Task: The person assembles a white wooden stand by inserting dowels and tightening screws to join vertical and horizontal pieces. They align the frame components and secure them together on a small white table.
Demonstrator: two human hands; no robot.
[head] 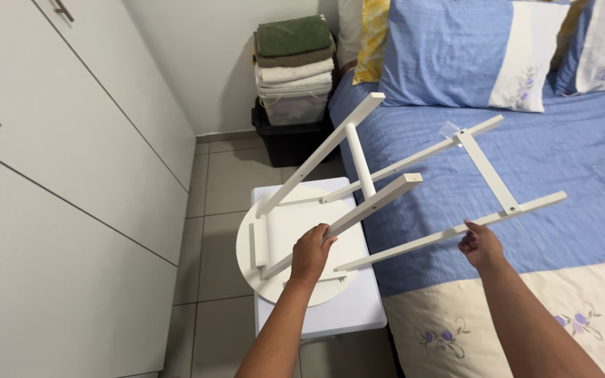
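A white round stool (285, 231) lies tipped on its side, its round seat resting on a small white table (344, 315) and its four legs pointing right over the bed. My left hand (311, 253) grips one of the near legs close to the seat. My right hand (479, 245) holds the lowest leg farther out, near the crossbar (488, 171) that joins two legs. A small clear plastic bag (449, 129) lies on the bed behind the legs.
A bed with a blue cover (582, 140) and pillows (456, 49) fills the right side. White cabinet doors (57, 175) line the left. Folded towels (294, 56) are stacked on a bin in the far corner. Tiled floor (211, 210) runs between.
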